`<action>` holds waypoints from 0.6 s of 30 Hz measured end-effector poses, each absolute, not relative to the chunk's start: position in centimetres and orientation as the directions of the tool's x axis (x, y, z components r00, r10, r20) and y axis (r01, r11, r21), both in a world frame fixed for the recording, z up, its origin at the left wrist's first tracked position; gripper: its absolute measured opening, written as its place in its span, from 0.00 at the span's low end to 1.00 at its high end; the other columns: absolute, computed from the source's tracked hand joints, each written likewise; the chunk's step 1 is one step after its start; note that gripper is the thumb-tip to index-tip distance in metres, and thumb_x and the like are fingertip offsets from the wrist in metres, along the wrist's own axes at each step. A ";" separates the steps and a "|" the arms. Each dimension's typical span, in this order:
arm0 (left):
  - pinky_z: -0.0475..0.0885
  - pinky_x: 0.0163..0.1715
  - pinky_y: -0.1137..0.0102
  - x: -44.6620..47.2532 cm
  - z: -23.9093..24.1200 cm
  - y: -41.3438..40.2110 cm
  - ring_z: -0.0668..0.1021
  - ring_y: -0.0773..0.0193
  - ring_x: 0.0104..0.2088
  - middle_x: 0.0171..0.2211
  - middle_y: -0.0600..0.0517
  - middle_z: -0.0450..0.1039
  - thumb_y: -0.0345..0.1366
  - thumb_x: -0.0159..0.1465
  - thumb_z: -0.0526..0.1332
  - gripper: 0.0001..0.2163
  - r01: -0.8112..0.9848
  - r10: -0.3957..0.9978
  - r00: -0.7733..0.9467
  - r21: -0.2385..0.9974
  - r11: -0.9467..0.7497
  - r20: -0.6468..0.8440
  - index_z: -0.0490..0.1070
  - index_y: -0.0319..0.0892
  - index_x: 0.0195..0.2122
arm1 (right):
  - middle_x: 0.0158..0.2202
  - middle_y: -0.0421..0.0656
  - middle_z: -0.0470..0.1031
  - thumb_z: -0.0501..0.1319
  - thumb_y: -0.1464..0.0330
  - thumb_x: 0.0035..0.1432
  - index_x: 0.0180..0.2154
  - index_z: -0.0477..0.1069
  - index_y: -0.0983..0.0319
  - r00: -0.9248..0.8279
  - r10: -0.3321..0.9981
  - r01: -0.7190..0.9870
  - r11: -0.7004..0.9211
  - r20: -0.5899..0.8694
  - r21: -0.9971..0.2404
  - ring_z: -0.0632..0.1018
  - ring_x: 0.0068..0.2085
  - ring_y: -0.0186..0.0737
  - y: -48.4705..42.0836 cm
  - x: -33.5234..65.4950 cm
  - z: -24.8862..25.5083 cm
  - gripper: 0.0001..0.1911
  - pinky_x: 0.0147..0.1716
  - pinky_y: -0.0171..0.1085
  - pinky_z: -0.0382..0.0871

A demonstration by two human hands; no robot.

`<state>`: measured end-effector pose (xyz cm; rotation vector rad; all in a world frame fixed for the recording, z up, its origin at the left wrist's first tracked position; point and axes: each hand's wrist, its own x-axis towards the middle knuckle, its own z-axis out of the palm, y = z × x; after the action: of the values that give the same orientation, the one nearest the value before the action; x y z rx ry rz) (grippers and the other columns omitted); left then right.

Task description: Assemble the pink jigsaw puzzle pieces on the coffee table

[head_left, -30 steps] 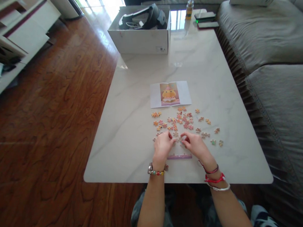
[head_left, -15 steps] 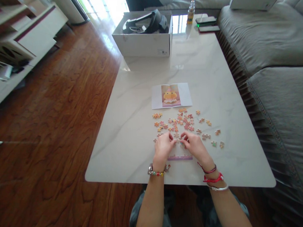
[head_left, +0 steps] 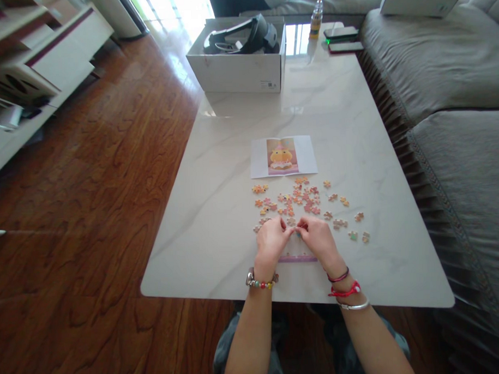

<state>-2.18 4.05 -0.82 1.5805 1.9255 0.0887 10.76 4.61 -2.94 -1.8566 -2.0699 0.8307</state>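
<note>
Above the near part of the white table, my left hand [head_left: 272,236] and my right hand [head_left: 317,236] are close together with fingers pinched. Their fingertips nearly meet over a small puzzle piece [head_left: 298,233], largely hidden by the fingers. Just below them lies a purple joined strip of puzzle [head_left: 298,258] along the near side. Loose orange and pink puzzle pieces [head_left: 307,198] are scattered beyond my hands. To the right are a few pale and green pieces [head_left: 353,236]. A printed sheet [head_left: 282,156] with a yellow cartoon figure lies behind the pieces.
At the far end of the table [head_left: 173,233] stands a white box [head_left: 241,72] with a black headset [head_left: 244,37] in it. A bottle [head_left: 316,21] and flat dark devices [head_left: 342,36] are to its right. A grey sofa [head_left: 456,147] runs along the right side.
My right hand has shifted slightly left, so my fingertips are closer together over the puzzle. The scattered pieces look the same; the view has shifted a little.
</note>
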 end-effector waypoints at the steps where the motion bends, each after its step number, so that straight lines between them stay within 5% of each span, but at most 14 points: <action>1: 0.62 0.26 0.73 -2.1 -0.8 4.0 0.73 0.65 0.30 0.30 0.51 0.73 0.45 0.53 0.59 0.11 0.864 0.900 -0.069 0.425 0.270 -0.431 0.67 0.42 0.29 | 0.26 0.43 0.73 0.59 0.71 0.48 0.24 0.70 0.62 -0.156 0.970 0.842 0.032 -0.187 -0.539 0.72 0.30 0.36 4.8 10.7 -2.9 0.04 0.30 0.33 0.60; 12: 0.63 0.30 0.72 -1.0 -0.5 4.1 0.74 0.61 0.36 0.35 0.49 0.72 0.43 0.52 0.62 0.13 0.893 0.864 -0.150 0.309 0.328 -0.481 0.65 0.43 0.35 | 0.26 0.42 0.73 0.60 0.74 0.45 0.25 0.72 0.62 -0.130 0.961 0.846 -0.021 -0.245 -0.532 0.72 0.29 0.34 5.8 10.6 -3.0 0.03 0.29 0.32 0.61; 18: 0.62 0.29 0.73 -1.0 -0.5 4.2 0.74 0.62 0.35 0.34 0.50 0.72 0.41 0.51 0.62 0.13 0.867 0.860 -0.148 0.355 0.351 -0.488 0.64 0.43 0.36 | 0.31 0.42 0.73 0.57 0.76 0.49 0.30 0.73 0.60 -0.344 0.927 0.772 0.189 -0.149 -0.607 0.73 0.33 0.35 4.4 11.7 -2.0 0.08 0.33 0.32 0.63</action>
<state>-0.99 4.24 -0.54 1.4988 1.9929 -0.0140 11.69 4.39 -1.96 -1.6260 -2.2139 0.8903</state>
